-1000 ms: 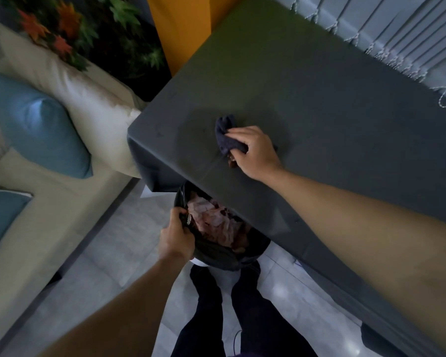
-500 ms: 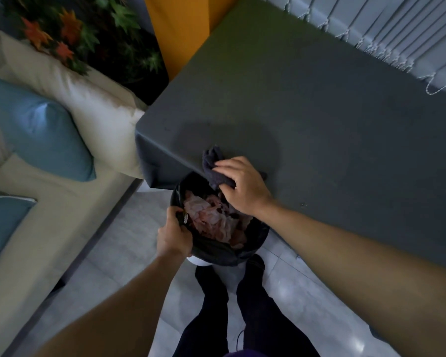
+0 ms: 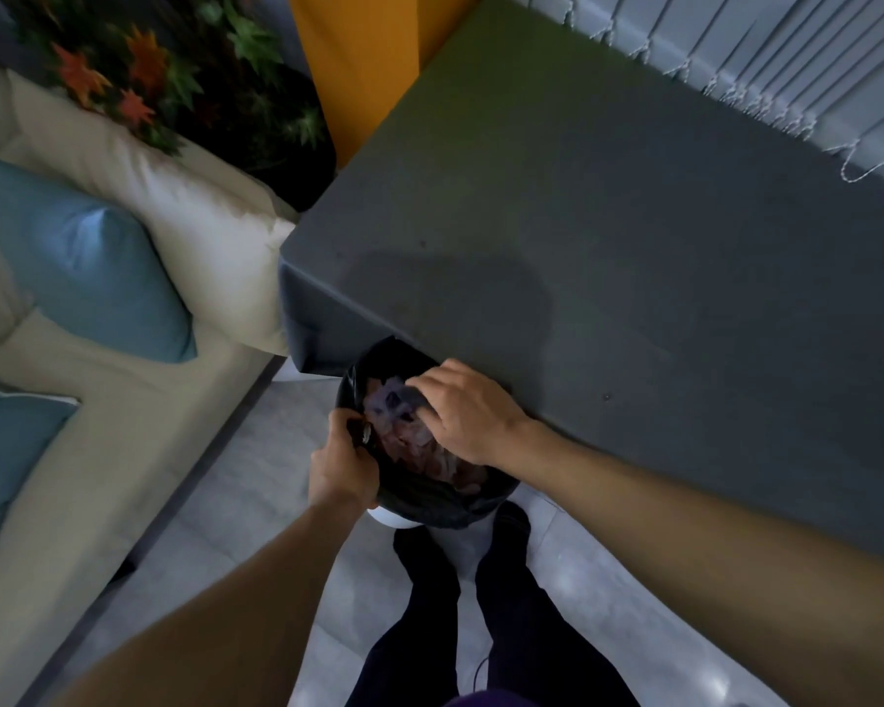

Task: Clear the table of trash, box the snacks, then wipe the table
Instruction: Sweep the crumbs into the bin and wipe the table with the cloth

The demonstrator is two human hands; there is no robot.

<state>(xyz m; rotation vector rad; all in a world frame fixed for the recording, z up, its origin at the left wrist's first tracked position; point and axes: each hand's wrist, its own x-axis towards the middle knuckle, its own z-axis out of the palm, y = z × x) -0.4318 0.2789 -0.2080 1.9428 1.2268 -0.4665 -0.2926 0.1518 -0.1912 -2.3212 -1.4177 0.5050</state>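
Observation:
A dark grey table point(image 3: 608, 237) fills the upper right. Below its near corner sits a bin point(image 3: 430, 497) lined with a black bag and filled with pinkish crumpled trash point(image 3: 414, 446). My left hand point(image 3: 340, 464) grips the bag's rim on the left side. My right hand point(image 3: 463, 410) hovers over the bin's mouth, just off the table edge, its fingers curled round a dark cloth point(image 3: 409, 398) that is mostly hidden under them.
A cream sofa point(image 3: 123, 400) with blue cushions point(image 3: 83, 257) stands to the left. A plant with orange and green leaves point(image 3: 174, 79) is at the top left. Vertical blinds point(image 3: 787, 68) run along the table's far side. My legs stand on the pale floor point(image 3: 256, 502).
My right hand has swept the dark cloth from the tabletop toward me, over the table edge and above the bin. My left hand has kept its hold on the bag rim.

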